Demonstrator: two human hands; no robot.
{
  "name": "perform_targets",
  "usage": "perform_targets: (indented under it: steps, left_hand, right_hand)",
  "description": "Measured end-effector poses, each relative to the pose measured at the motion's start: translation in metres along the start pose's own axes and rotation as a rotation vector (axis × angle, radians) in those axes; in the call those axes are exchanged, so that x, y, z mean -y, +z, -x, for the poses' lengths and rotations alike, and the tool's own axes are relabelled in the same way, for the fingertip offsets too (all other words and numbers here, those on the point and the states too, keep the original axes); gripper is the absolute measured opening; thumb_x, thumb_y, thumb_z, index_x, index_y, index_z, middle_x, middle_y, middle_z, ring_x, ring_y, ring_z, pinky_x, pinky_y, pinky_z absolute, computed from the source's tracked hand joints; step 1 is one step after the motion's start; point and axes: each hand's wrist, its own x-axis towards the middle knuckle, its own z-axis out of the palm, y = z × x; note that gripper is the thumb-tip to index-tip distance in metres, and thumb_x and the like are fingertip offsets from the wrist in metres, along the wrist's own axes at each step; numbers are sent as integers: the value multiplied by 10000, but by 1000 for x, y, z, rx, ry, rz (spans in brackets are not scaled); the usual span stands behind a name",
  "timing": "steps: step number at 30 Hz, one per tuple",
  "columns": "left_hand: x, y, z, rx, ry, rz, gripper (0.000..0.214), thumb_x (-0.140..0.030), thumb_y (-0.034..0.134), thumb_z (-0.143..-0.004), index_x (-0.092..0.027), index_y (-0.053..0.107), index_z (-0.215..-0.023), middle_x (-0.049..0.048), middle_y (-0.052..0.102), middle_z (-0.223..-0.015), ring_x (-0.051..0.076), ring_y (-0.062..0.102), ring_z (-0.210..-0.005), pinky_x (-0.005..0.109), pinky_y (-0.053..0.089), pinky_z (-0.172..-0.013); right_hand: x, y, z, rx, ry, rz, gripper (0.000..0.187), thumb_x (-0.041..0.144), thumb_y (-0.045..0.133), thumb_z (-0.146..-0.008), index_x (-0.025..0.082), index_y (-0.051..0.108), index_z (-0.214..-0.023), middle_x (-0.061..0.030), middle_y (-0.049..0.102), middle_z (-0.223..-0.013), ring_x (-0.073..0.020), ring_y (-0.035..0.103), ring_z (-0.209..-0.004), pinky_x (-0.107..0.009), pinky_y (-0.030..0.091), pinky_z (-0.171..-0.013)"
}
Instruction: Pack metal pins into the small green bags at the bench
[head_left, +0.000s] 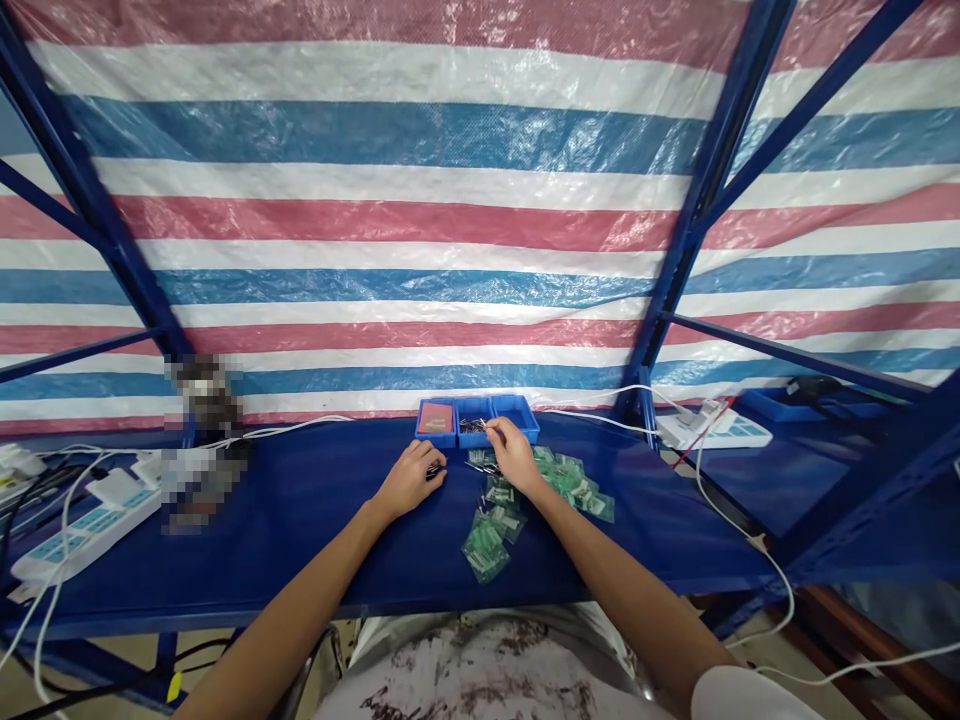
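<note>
My left hand (411, 478) rests on the blue table with its fingers curled round some small dark metal pieces (434, 470). The fingertips of my right hand (513, 452) are pinched together at the front of the middle blue bin (474, 408); whatever they hold is too small to name. Small dark metal parts (472, 426) lie in that bin. Beneath and beside my right wrist are several small clear bags with green contents (574, 482), spread in a loose pile. More of these green bags (486, 548) lie nearer the table's front edge.
Left of the middle bin, a blue bin holds a flat reddish piece (436, 418); another blue bin (516, 412) adjoins on the right. White power strips (82, 535) with cables lie at both sides. Blue metal posts (670, 270) and a striped tarp (420, 225) stand behind.
</note>
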Motion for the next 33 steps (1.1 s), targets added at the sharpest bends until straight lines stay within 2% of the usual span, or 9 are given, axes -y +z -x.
perform_targets:
  steps: [5, 9, 12, 17, 23, 33]
  left_hand:
    - [3, -1, 0, -45, -15, -82, 149, -346, 614, -1050, -227, 673, -1118, 82, 651, -1178, 261, 584, -1082, 431, 491, -992]
    - [1, -5, -1, -120, -38, -113, 205, -371, 569, -1080, -232, 668, -1195, 95, 649, -1232, 270, 593, -1137, 445, 492, -1022]
    - [-1, -8, -2, -160, -67, -150, 308, -402, 554, -1091, -265, 628, -1357, 107, 622, -1383, 297, 558, -1284, 478, 467, -1093]
    - [2, -9, -2, -81, -98, -191, 509, -476, 522, -1102, -333, 481, -1589, 89, 536, -1594, 320, 457, -1472, 523, 414, -1181]
    - [7, -2, -3, 21, -98, -195, 594, -541, 500, -1101, -348, 413, -1656, 61, 485, -1663, 342, 356, -1566, 566, 349, -1244]
    - [1, -2, -11, 48, -115, -172, 542, -505, 454, -1120, -375, 433, -1646, 79, 543, -1571, 343, 431, -1448, 553, 410, -1161]
  right_hand:
    - [0, 0, -1, 9, -15, 24, 246, 406, 434, -1093, 227, 603, -1083, -78, 666, -1054, -215, 591, -774, -358, 490, -785]
    - [1, 0, -1, -26, -26, 94, 212, 376, 438, -1090, 237, 593, -1050, -75, 638, -1050, -225, 606, -825, -359, 493, -814]
    - [0, -3, -1, -79, 25, 221, 203, 343, 414, -1099, 246, 591, -1083, -85, 631, -1099, -240, 605, -863, -361, 481, -810]
    - [-5, -12, -4, -107, 27, 525, 181, 252, 416, -1085, 230, 592, -1050, -127, 645, -1100, -307, 575, -1019, -419, 436, -912]
    - [-12, -13, -3, 24, 29, 518, 195, 188, 365, -1085, 240, 552, -1067, -68, 666, -1115, -251, 633, -1015, -520, 316, -1134]
    - [-3, -23, -1, 195, 19, 422, 201, 259, 349, -1109, 275, 547, -1081, -22, 718, -1090, -244, 633, -992, -503, 322, -1094]
